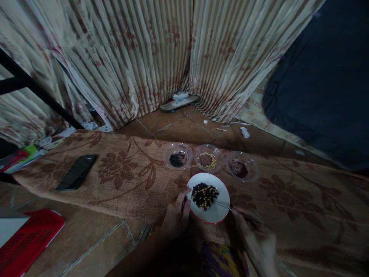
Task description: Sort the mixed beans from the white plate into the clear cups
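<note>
A white plate (219,215) with a red rim holds a mixed pile of black and yellow beans (204,195). My left hand (176,213) grips the plate's left rim between thumb and fingers. In my right hand (253,231) is a pair of thin metal tweezers (223,204), reaching over the plate's right rim with tips at the pile's edge. Whether the tips pinch a bean is too small to tell. Behind the plate stand three clear plastic bowls: the left bowl (188,157) has black beans, the middle bowl (220,159) yellow ones, the right bowl (250,169) something dark red.
A brown flowered cloth (138,207) covers the long, low table. On its left part lies a dark phone (77,172). Beyond the table are a skateboard (180,103) and white scraps (245,132) on the tiled floor, before striped curtains (138,57). A red bag (31,242) is at lower left.
</note>
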Demonstrator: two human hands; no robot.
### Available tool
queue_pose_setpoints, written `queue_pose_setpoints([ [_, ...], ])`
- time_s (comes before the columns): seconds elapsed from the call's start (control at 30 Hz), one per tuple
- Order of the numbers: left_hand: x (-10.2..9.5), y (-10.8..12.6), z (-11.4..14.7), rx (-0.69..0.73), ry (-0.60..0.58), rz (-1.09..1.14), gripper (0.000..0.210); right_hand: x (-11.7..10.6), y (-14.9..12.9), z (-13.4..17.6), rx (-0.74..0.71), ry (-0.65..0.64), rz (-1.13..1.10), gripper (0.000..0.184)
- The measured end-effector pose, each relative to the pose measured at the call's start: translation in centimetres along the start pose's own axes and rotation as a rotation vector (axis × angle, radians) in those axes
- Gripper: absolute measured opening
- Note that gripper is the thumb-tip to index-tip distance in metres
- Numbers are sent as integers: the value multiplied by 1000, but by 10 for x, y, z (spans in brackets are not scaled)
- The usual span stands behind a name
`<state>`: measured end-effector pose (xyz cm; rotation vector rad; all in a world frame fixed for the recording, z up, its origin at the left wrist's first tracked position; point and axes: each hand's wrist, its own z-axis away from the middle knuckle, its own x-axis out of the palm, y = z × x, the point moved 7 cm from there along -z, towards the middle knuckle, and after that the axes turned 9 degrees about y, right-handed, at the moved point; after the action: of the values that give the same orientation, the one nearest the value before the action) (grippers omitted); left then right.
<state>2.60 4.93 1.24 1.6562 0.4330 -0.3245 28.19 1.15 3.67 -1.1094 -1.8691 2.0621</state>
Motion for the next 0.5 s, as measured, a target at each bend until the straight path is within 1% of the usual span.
queue_pose_setpoints([
  [0.13,0,2,0,12,-1,3,36,2,-4,-1,12,1,-2,33],
  [0.33,0,1,0,30,9,5,35,5,-6,-2,-41,-18,21,30],
  [0.5,2,-1,1,13,-17,5,37,5,-7,-2,-56,-20,-3,29],
])
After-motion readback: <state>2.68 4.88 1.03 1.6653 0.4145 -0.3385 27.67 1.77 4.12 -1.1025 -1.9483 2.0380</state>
